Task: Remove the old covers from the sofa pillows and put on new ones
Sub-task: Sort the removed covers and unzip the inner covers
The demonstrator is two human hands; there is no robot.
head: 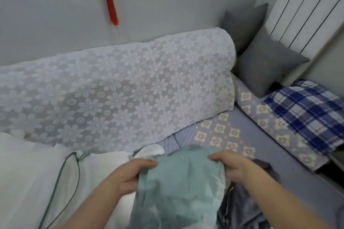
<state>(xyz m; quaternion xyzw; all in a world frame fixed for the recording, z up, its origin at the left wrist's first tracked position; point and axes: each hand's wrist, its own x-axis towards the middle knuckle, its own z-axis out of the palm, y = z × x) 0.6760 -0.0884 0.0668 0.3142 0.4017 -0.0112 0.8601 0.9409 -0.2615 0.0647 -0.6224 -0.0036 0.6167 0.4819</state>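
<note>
Head view: a sofa [219, 135] with a flowery lace cloth [115, 89] on its back. On the seat lies a white pillow [28, 176]. In front, a green cover [178, 182] hangs between the left hand [130, 174] and right hand [232, 165], fingers curled tight on its top edge.

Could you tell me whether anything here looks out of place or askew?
Nothing looks damaged or spilled. The blue plaid pillow overhangs the sofa edge, and dark grey fabric lies crumpled beside the teal cover.
</note>
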